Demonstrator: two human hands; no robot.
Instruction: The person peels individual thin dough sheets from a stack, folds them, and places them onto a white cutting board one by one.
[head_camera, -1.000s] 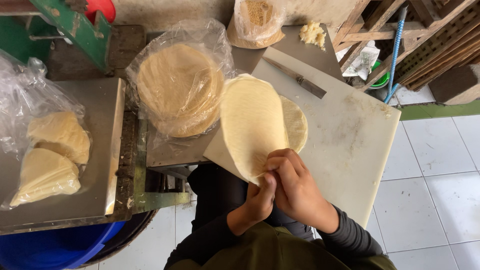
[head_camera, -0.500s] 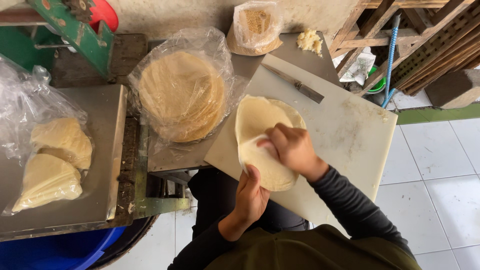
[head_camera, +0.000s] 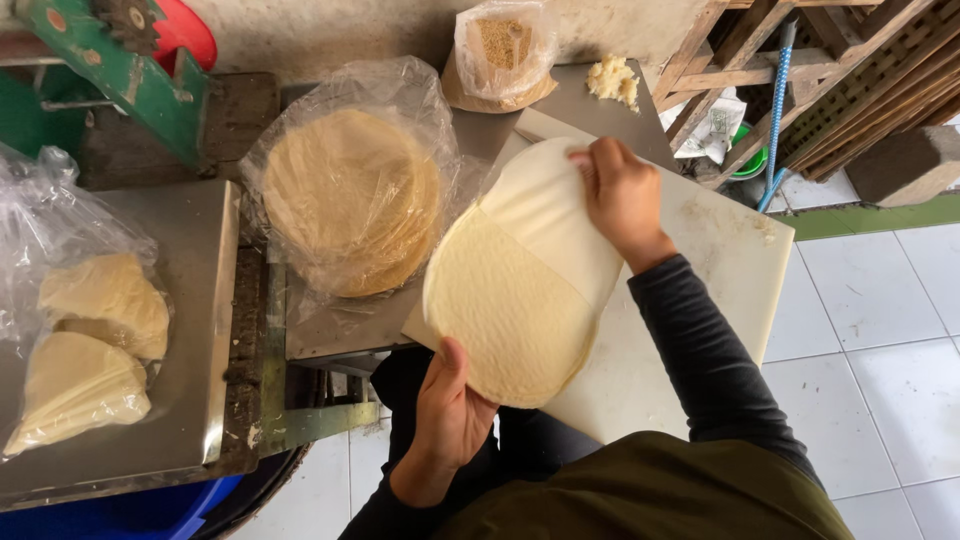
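White cutting board (head_camera: 720, 260) on table; pale, thin, oval dough sheet (head_camera: 520, 290) above it, long axis running from left hand (head_camera: 450, 410) up to right hand (head_camera: 622, 195); both hands grasping its ends.

food workshop | green press (head_camera: 110, 70) | bagged flatbread stack (head_camera: 350, 200) | cutting board (head_camera: 700, 290)

Left hand's (head_camera: 450, 420) fingers hidden under the dough sheet (head_camera: 520, 275), cutting board (head_camera: 720, 260) partly covered, blue tub (head_camera: 120, 510) cut off at bottom edge
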